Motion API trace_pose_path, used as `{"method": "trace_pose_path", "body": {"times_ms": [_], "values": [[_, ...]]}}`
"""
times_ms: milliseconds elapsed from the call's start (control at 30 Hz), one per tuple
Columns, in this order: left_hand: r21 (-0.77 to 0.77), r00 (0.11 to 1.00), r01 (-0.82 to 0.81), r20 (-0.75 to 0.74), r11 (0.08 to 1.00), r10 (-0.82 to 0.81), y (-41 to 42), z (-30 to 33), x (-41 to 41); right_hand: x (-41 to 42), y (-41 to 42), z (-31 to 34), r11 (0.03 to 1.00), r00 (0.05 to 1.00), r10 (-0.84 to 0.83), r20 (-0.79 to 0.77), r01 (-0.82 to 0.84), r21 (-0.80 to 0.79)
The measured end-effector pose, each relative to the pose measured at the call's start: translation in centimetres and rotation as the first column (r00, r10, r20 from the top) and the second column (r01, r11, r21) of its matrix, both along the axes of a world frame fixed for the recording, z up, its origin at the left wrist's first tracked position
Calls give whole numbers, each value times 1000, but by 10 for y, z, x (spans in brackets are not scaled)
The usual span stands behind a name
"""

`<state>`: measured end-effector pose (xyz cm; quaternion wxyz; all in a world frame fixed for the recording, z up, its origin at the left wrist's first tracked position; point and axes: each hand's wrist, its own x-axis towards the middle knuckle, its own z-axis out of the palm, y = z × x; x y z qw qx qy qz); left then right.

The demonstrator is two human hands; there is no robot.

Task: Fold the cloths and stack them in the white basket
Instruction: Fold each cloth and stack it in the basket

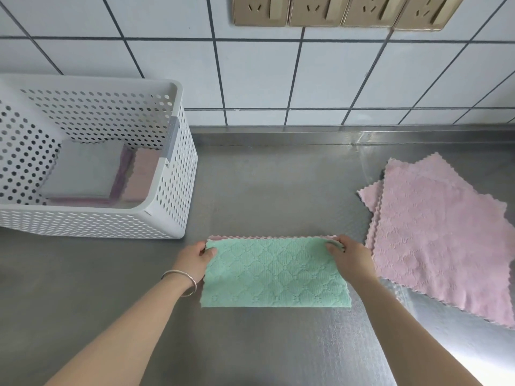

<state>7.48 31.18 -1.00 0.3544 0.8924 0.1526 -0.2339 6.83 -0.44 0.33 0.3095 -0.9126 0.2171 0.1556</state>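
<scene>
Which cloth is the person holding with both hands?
The green cloth in the middle, pinched by the left hand and right hand. The pink cloths lie untouched on the right.

I stand at a stainless steel worktop (278, 190) with a dull, finely patterned surface. Its near right part catches a bright glare, while the left stays a flat grey. At the far edge the metal turns up into a low lip (334, 135) against the wall. The wall (250, 73) is covered in white square tiles with dark grout lines. High on it, right of centre, a row of gold-coloured sockets (340, 9) runs side by side.
</scene>
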Motion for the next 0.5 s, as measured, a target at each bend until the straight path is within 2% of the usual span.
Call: {"method": "trace_pose_path", "body": {"times_ms": [300, 433, 500], "values": [[54, 999, -33, 15, 998, 32, -6, -4, 2, 2, 2, -12, 995, 999, -49, 21, 50, -86], [171, 998, -48, -21, 984, 52, -8, -7, 5, 4, 6, -20, 986, 997, -69, 16, 71, -152], [181, 998, -58, -21, 982, 63, -9, -9, 6, 5, 8, -21, 984, 997, -71, 18, 73, -165]]}}
